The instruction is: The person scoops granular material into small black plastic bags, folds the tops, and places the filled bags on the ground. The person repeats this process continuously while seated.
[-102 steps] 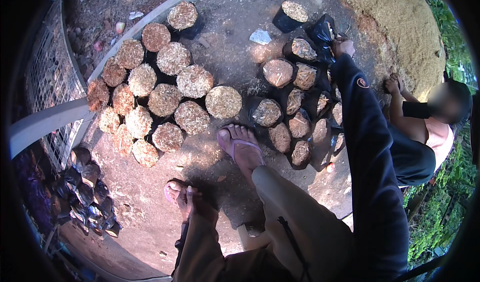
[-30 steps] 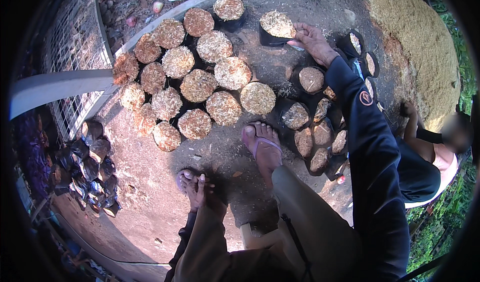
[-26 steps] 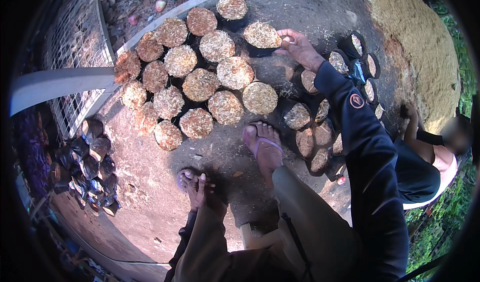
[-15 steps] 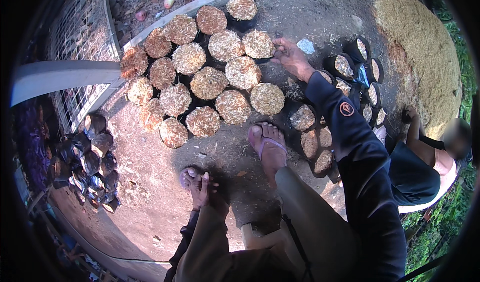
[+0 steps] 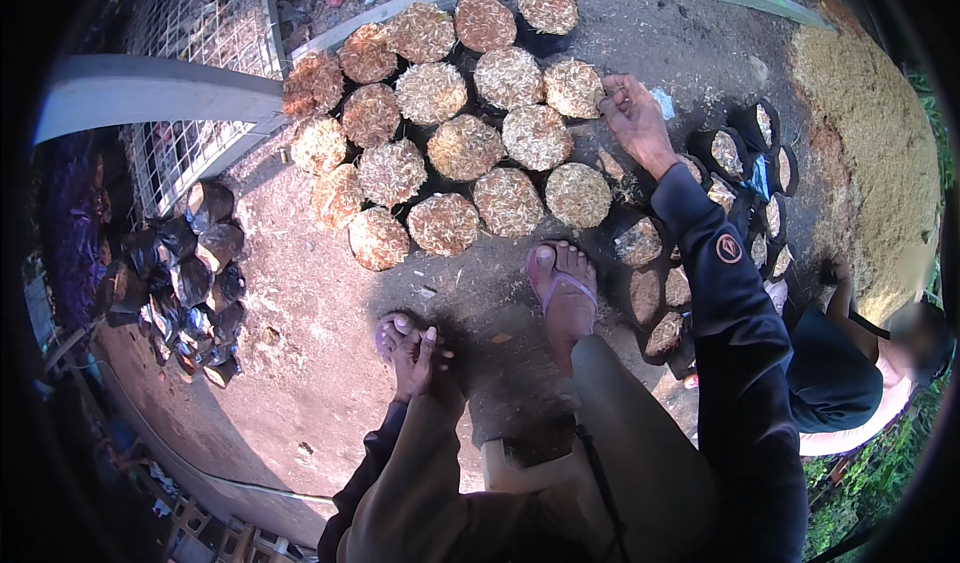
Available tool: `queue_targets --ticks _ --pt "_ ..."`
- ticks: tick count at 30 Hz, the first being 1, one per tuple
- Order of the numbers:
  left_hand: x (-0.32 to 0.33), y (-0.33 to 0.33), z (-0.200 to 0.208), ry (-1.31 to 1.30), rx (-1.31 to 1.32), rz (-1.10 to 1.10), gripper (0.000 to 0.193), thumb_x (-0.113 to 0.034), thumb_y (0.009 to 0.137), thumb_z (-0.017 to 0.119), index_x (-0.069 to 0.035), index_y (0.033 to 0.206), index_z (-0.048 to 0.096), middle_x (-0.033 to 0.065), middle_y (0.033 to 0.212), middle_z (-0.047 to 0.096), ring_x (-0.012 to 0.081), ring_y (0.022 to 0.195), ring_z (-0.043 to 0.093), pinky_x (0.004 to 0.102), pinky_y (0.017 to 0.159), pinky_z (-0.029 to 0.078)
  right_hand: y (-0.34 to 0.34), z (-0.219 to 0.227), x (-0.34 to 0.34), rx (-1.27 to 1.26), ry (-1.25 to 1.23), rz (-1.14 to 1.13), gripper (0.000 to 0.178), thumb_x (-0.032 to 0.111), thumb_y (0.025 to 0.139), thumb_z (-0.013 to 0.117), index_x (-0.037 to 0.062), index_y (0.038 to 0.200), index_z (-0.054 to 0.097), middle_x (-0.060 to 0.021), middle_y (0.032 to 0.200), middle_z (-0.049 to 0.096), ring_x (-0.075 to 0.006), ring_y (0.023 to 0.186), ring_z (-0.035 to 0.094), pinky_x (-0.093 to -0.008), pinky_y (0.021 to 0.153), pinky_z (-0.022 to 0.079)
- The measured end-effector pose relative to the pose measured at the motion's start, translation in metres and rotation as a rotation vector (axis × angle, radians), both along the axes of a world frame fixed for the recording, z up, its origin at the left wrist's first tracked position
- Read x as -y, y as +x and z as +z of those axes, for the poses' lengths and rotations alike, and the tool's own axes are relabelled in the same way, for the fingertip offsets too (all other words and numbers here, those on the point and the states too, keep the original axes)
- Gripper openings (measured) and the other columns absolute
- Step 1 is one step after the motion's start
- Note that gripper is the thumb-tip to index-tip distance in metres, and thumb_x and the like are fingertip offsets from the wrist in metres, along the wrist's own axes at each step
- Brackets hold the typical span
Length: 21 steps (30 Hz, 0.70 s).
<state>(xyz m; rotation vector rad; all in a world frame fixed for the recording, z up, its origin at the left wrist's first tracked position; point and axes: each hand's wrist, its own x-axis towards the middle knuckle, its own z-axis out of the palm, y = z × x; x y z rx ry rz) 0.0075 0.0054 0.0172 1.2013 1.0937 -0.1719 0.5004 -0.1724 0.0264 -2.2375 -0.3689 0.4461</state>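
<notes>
At the right end of a group of round black bags, my right hand (image 5: pixel 636 121) has its fingertips pinched at the rim of one black bag (image 5: pixel 573 89). That bag stands upright, topped with pale chopped straw or shavings. Similar filled bags stand close against it, such as one with a pale top (image 5: pixel 509 77) and another (image 5: pixel 537 136). My left hand (image 5: pixel 412 361) hangs in front of my left knee, over my left foot, holding nothing, its fingers partly spread.
More black bags (image 5: pixel 638 241) stand at the right, near a heap of sawdust-like material (image 5: pixel 870 113). Beyond them a person (image 5: pixel 840 368) sits with an arm toward the heap. Dark bags (image 5: pixel 195 283) cluster at the left, near a pale post (image 5: pixel 160 93) and wire mesh (image 5: pixel 200 23).
The whole scene has shifted right in the picture as my head turned. My right hand stays at the same bag's rim. My left hand's fingers have shifted slightly.
</notes>
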Motion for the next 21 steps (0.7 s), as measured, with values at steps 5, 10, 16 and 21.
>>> queue_targets --ticks 5,10,16,21 --pt "-0.004 -0.005 -0.010 0.013 -0.003 -0.121 0.042 -0.041 0.106 0.058 0.000 0.104 0.064 0.0102 0.089 0.068 0.0179 0.071 0.072 0.0270 0.057 0.057 -0.009 0.000 -0.007 0.314 -0.027 0.014 0.022 -0.001 0.094 0.064 0.0053 0.116 0.064 0.0022 0.084 0.054 -0.0067 0.069 0.048 -0.0262 0.063 0.045" --pt "-0.005 -0.008 -0.010 -0.009 -0.023 -0.148 0.045 -0.043 0.107 0.056 0.001 0.105 0.063 0.0105 0.090 0.067 0.0192 0.078 0.073 0.0287 0.063 0.059 -0.007 0.013 -0.005 0.398 -0.004 0.121 0.028 0.008 0.100 0.062 0.0003 0.127 0.064 -0.0106 0.117 0.070 -0.0203 0.105 0.066 -0.0347 0.096 0.051" --pt "-0.026 -0.011 -0.001 -0.073 0.133 0.152 0.034 -0.038 0.108 0.056 -0.004 0.107 0.063 0.0076 0.096 0.074 0.0173 0.091 0.071 0.0302 0.074 0.060 -0.023 0.028 0.034 0.255 -0.038 -0.106 0.031 0.025 0.105 0.061 0.0005 0.124 0.068 -0.0059 0.113 0.068 -0.0131 0.102 0.062 -0.0305 0.089 0.050" --pt "-0.144 -0.029 -0.001 0.362 0.077 0.415 0.032 -0.038 0.105 0.061 -0.007 0.111 0.062 0.0041 0.095 0.068 0.0130 0.087 0.068 0.0317 0.071 0.059 -0.056 0.038 0.073 0.249 0.158 -0.176 0.028 0.017 0.106 0.060 -0.0028 0.124 0.066 -0.0072 0.115 0.068 -0.0135 0.104 0.063 -0.0296 0.095 0.051"
